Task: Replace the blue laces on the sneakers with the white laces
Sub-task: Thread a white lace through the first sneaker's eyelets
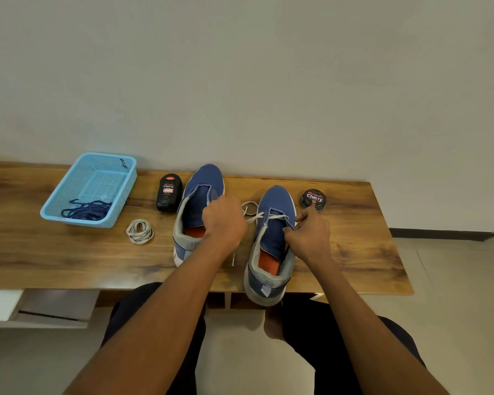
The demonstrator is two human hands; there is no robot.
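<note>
Two blue sneakers stand on the wooden table (354, 252), toes away from me. The left sneaker (203, 186) has no lace. A white lace (271, 216) crosses the lowest eyelets of the right sneaker (274, 201). My left hand (224, 220) is fisted between the shoes and grips the lace's left end; a lace tip hangs below it. My right hand (308, 232) pinches the lace at the shoe's right eyelet edge. A coiled white lace (139, 230) lies left of the shoes. The blue laces (87, 210) lie in a light blue basket (69, 195).
A black shoe polish bottle (169, 196) lies between the basket and the left sneaker. A round polish tin (313, 198) sits right of the right sneaker. The right sneaker's heel overhangs the table's near edge. A wall stands just behind the table.
</note>
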